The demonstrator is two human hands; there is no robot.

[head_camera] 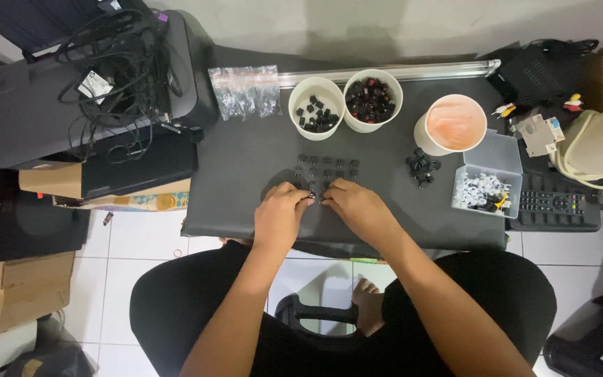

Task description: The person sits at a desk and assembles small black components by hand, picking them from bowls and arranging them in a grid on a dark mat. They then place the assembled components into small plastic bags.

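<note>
My left hand (280, 215) and my right hand (359, 208) meet fingertip to fingertip over the middle of a dark grey mat (246, 188). Between the fingertips sits a small black part (317, 198), pinched from both sides. Just beyond the fingers, several small black parts (326, 166) lie in neat rows on the mat. A loose heap of the same black parts (421, 167) lies to the right of the rows.
Two white cups stand at the back: one (317, 105) with black parts, one (373, 100) with black and red parts. An orange-lidded cup (453, 123), a clear box of white pieces (486, 181), plastic bags (246, 89), a printer with cables (85, 84) and a remote control (556, 204) surround the mat.
</note>
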